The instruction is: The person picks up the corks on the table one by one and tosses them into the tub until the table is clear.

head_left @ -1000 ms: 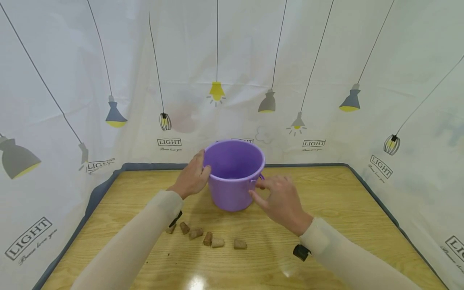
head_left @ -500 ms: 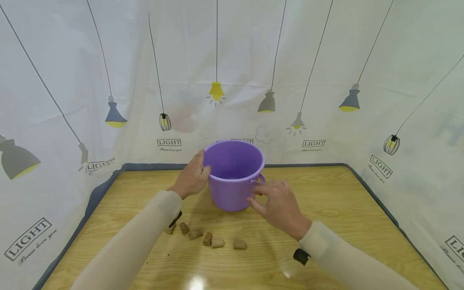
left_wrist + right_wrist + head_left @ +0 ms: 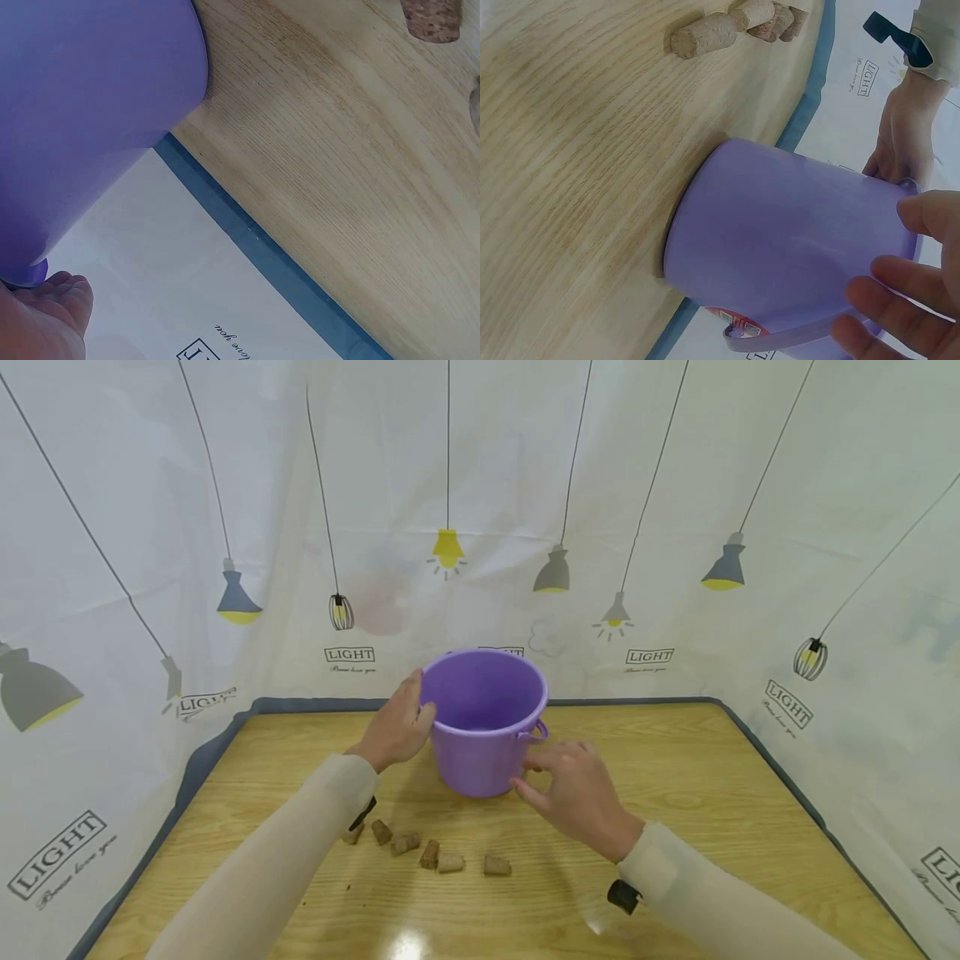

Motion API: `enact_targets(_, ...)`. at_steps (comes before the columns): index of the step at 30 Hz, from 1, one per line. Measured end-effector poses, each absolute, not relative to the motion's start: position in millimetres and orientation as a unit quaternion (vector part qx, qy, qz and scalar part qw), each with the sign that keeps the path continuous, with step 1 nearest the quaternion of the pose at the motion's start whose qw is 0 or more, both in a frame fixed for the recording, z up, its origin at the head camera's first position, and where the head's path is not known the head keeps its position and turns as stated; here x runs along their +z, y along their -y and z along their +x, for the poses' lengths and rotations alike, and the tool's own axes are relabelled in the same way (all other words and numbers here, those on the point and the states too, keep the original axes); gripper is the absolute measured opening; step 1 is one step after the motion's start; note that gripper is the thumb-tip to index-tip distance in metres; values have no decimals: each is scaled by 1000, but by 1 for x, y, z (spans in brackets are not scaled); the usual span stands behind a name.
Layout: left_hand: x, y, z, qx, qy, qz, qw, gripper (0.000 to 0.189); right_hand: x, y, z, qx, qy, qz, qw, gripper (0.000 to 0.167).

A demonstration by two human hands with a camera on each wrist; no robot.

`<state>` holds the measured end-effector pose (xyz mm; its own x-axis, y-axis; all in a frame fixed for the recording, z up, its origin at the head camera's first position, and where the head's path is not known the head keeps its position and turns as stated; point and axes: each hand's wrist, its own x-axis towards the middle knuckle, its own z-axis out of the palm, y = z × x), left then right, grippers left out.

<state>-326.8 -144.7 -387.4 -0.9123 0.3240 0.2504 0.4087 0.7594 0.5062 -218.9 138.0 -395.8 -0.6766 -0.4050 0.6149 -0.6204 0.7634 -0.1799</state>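
Note:
A purple bucket (image 3: pixel 480 760) stands upright at the back middle of the wooden table, its inside bare where it shows. My left hand (image 3: pixel 397 724) grips its rim on the left, thumb over the edge; the left wrist view has this hand (image 3: pixel 52 315) low in the corner beside the bucket (image 3: pixel 97 97). At the bucket's lower right side is my right hand (image 3: pixel 577 789), fingers loosely bent and spread. In the right wrist view these fingers (image 3: pixel 889 300) overlap the bucket (image 3: pixel 780 232) and hold nothing. The bucket's handle (image 3: pixel 787 336) hangs down along its side.
Several corks lie in front of the bucket, among them a pale cork (image 3: pixel 497 865) and a darker cork (image 3: pixel 430 854). A printed white cloth (image 3: pixel 652 610) surrounds the table (image 3: pixel 660 752) at the back and sides. Small dark specks lie near the front left.
My right hand has come down slightly from the bucket's handle, so the handle's end shows more beside the rim. Left hand, bucket and corks stay in place.

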Motion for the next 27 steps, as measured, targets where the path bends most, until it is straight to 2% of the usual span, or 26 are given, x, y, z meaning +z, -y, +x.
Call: enact_targets(27, -387, 145, -327, -283, 938, -189, 64, 72, -409, -138, -214, 169, 910, 304, 227, 19)
